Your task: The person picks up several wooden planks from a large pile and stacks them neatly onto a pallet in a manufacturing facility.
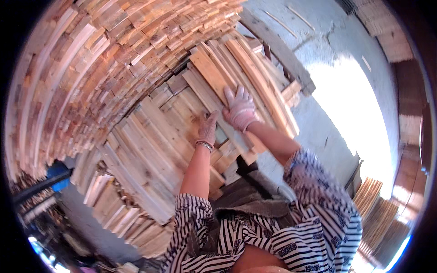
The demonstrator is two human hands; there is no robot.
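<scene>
Both my hands wear pale work gloves and reach up onto a pile of wooden planks. My right hand lies flat with spread fingers on a long light plank that slants across the top of the pile. My left hand grips the edge of the same plank just below, fingers curled under it. A bracelet sits on my left wrist. My sleeves are striped black and white.
A tall stack of cut wood pieces fills the upper left. A concrete floor in bright sun lies to the right, with a dark beam across it. More plank bundles stand at the lower right, and a blue object at the left.
</scene>
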